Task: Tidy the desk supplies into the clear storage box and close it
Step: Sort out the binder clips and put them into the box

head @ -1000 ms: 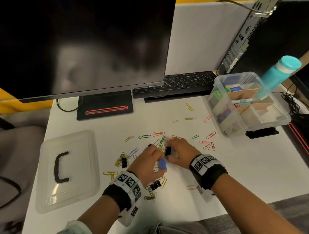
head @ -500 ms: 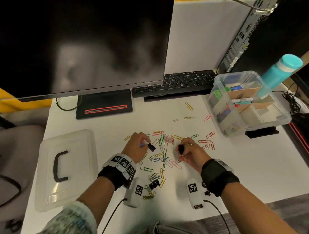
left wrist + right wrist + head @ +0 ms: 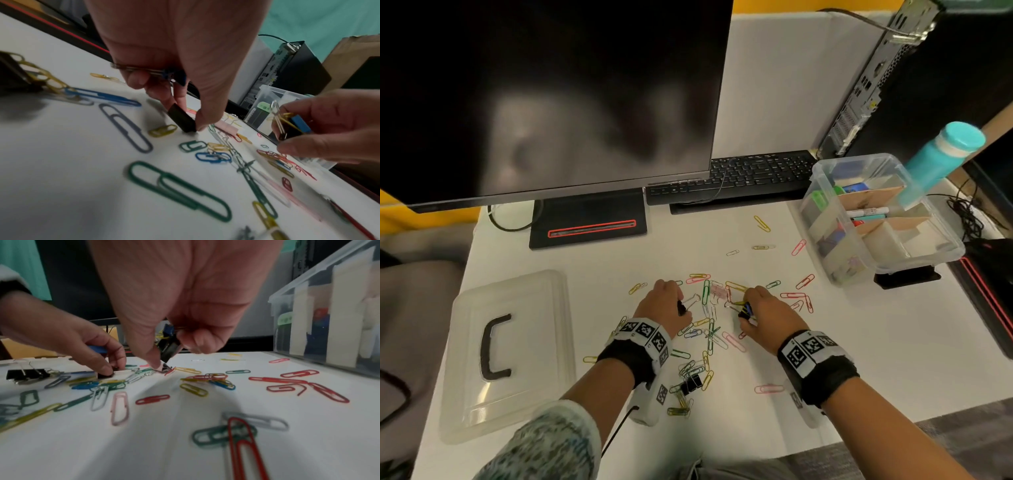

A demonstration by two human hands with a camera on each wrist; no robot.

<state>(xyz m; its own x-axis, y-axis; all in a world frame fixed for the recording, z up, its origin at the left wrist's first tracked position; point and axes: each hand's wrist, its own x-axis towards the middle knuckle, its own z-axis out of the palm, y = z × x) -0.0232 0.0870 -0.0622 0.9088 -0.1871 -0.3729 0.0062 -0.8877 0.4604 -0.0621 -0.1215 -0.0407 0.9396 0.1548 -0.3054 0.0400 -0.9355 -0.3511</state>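
Counter (image 3: 893, 342) first: white, littered with paper clips (image 3: 709, 329) and a few binder clips. Monitor (image 3: 551, 96) looms at the back, keyboard (image 3: 750, 171) behind it. Lid (image 3: 506, 353) lies flat at the left, off the box. Box (image 3: 887, 219) sits open at the right edge, dividers inside, markers and other bits already filed, well apart from the pile.

Both hands are down in the scatter. Left hand (image 3: 664, 308) pinches a black binder clip (image 3: 182, 120) between thumb and fingertip, its edge touching the counter, with a blue clip (image 3: 174, 74) tucked in the curled fingers. Right hand (image 3: 763, 315) is full too: a bunch of binder clips (image 3: 287, 126), black and blue, curled in the palm, thumb tip reaching down to a pink clip (image 3: 719, 291).

Looks like the binder clips go first. Best play: lift the black one clear without dragging tangled paper clips along, keep the palmed ones snug, then carry both handfuls to one compartment. One more black binder clip (image 3: 691, 383) waits near the left wrist.
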